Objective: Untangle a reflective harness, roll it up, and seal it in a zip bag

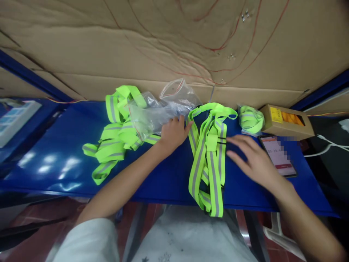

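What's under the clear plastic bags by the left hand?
Under the left end of the clear plastic bags, part of the yellow-green strap pile shows. What lies beneath their middle can't be made out, and the left hand covers some of the near edge.

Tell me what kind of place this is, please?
It looks like a work table, perhaps in a small workshop. The blue tabletop holds bright yellow-green reflective straps and clear plastic bags, and big brown cardboard sheets stand behind it.
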Demonstrator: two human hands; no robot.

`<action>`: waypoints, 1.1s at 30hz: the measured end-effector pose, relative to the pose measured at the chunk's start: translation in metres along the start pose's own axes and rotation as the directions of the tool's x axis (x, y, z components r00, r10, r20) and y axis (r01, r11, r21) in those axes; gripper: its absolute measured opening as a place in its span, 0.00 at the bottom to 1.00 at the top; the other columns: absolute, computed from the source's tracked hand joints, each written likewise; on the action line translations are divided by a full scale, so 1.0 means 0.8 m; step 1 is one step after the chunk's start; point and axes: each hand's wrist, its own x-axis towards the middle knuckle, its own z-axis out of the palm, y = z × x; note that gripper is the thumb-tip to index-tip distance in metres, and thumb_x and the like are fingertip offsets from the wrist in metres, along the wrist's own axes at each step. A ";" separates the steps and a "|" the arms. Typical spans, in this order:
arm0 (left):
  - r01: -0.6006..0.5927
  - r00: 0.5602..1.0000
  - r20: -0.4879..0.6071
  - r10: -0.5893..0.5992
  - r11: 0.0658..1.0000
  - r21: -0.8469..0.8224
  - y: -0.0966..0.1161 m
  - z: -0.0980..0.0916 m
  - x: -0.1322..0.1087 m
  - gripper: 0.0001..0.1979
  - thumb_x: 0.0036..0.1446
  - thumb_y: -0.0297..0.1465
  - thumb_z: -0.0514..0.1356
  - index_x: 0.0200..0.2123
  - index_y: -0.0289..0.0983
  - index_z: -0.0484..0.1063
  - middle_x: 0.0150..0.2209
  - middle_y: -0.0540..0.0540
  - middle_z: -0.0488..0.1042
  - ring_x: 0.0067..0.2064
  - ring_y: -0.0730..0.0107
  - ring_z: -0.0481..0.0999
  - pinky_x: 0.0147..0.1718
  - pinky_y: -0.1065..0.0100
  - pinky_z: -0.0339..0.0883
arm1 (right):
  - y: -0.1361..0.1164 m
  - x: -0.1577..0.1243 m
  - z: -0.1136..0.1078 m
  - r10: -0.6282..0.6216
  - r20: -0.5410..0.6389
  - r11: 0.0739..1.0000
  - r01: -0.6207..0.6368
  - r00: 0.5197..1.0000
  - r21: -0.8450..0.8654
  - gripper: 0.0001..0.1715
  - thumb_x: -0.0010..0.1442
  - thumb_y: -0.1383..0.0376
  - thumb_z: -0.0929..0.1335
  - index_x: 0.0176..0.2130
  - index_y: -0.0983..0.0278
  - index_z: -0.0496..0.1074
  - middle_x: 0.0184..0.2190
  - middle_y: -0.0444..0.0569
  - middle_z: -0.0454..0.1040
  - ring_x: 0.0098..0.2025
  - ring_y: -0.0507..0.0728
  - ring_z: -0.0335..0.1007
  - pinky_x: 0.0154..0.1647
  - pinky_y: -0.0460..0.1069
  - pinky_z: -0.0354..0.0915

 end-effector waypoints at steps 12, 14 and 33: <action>-0.148 0.974 0.112 0.196 0.929 -0.338 0.051 0.023 0.051 0.20 0.74 0.38 0.47 0.45 0.35 0.77 0.46 0.38 0.79 0.50 0.60 0.79 0.55 0.61 0.71 | 0.040 0.138 0.088 0.248 0.023 0.960 -0.242 0.969 -0.138 0.29 0.74 0.52 0.59 0.55 0.69 0.77 0.46 0.63 0.81 0.49 0.68 0.77 0.52 0.58 0.69; -0.161 0.969 0.114 0.218 0.913 -0.373 0.056 0.027 0.053 0.20 0.74 0.37 0.47 0.47 0.34 0.77 0.46 0.38 0.79 0.50 0.61 0.79 0.55 0.62 0.70 | 0.037 0.149 0.091 0.235 0.033 0.964 -0.229 0.971 -0.134 0.28 0.74 0.53 0.59 0.53 0.68 0.78 0.46 0.62 0.81 0.49 0.67 0.76 0.52 0.57 0.69; -0.603 0.798 -0.289 0.529 0.703 -0.377 -0.021 -0.012 -0.177 0.13 0.67 0.22 0.56 0.53 0.35 0.72 0.48 0.40 0.77 0.47 0.64 0.78 0.47 0.65 0.76 | -0.044 -0.108 0.008 -0.125 -0.006 0.992 0.125 0.992 0.027 0.20 0.72 0.68 0.66 0.61 0.64 0.71 0.51 0.55 0.79 0.53 0.60 0.75 0.52 0.55 0.71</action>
